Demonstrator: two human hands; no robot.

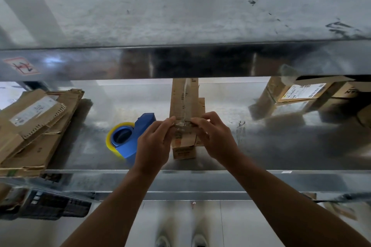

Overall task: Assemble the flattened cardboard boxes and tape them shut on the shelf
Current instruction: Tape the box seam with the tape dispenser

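Narrow cardboard box point(183, 104) lies between both hands' fingers point(169, 124), taped end.

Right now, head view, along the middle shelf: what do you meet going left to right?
flattened cardboard stack → tape dispenser → left hand → narrow box → right hand → labelled boxes

A shiny metal shelving unit is filling the view. Its scuffed, dusty upper shelf point(180, 6) is stretching across the top, with a red-edged sticker point(21, 66) sitting on its front lip at the left. Light is glaring off the lower shelf point(281, 142). Below, a pale floor point(176, 222) is showing, and a dark crate point(52, 204) is sitting at the left.
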